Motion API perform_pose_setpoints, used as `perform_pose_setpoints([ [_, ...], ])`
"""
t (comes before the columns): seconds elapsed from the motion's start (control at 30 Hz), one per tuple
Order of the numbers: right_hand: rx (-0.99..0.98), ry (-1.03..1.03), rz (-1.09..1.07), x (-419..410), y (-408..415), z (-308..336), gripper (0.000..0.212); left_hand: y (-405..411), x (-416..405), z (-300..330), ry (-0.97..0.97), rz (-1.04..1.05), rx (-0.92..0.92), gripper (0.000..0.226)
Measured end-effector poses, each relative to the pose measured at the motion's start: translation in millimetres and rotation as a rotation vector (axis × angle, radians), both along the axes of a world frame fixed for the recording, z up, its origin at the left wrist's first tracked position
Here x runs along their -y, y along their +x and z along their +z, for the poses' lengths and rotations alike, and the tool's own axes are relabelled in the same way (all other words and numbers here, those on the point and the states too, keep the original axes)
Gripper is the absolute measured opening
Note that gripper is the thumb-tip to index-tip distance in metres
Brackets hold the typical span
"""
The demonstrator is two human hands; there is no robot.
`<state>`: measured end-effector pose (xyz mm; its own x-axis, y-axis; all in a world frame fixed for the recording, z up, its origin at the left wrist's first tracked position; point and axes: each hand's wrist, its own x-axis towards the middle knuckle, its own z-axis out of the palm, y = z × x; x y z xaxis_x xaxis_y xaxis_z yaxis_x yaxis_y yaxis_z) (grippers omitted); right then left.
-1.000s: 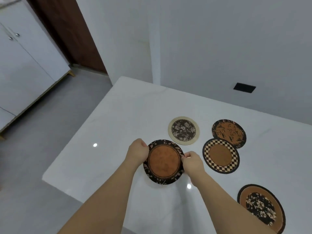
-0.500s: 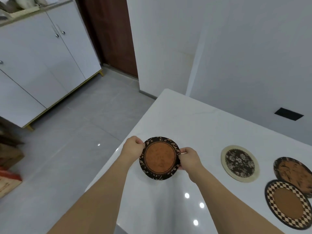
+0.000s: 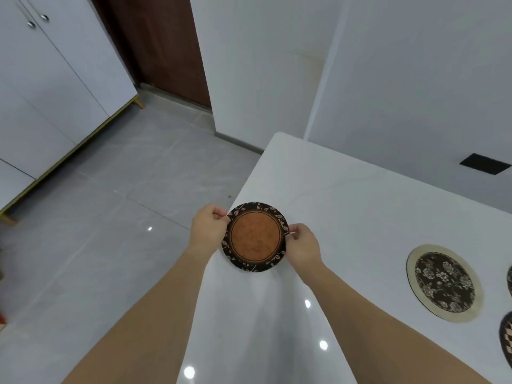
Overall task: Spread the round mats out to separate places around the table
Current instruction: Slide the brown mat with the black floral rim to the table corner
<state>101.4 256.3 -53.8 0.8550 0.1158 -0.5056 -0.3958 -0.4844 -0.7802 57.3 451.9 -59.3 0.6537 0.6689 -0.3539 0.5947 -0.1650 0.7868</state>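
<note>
The brown mat point(image 3: 255, 237) has travelled away from the cluster to the surface's point(image 3: 360, 206) left edge, so a separate spot is close. The left hand point(image 3: 208, 231) pinches its left rim and the right hand point(image 3: 303, 246) its right; both arms reach forward. The floral mat point(image 3: 444, 282) lies well apart.

The leaf-rimmed mat point(image 3: 255, 236) sits between the two hands, the left hand point(image 3: 208, 231) pinching its left edge, the right hand point(image 3: 302, 247) its right edge, over the table point(image 3: 346, 195) near its left border. Well right of the grip lies the flower-patterned mat point(image 3: 444, 282); beyond it, two more mats are cut off by the frame.
</note>
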Motion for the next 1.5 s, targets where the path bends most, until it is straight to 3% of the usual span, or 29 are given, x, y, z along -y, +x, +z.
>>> perform_pose_setpoints([
  [0.2,0.397,-0.297,0.193,-17,10,-43,0.027,14,-5,-42,0.059,-0.006,0.109,0.012],
  [0.37,0.674,-0.447,0.208,-16,-4,-66,0.025,5,6,-61,0.298,-0.034,0.193,0.009],
  [0.53,0.667,-0.485,0.145,-21,1,-71,0.030,10,8,-68,0.402,-0.079,0.197,0.011],
  [0.87,0.635,-0.537,0.111,-23,2,-69,0.034,11,10,-69,0.409,-0.085,0.194,0.012],
  [1.3,0.670,-0.627,0.122,-26,-1,-71,0.029,12,11,-71,0.527,-0.134,0.148,0.020],
  [1.5,0.667,-0.509,0.117,-22,-1,-70,0.028,14,9,-69,0.506,-0.108,0.142,0.025],
])
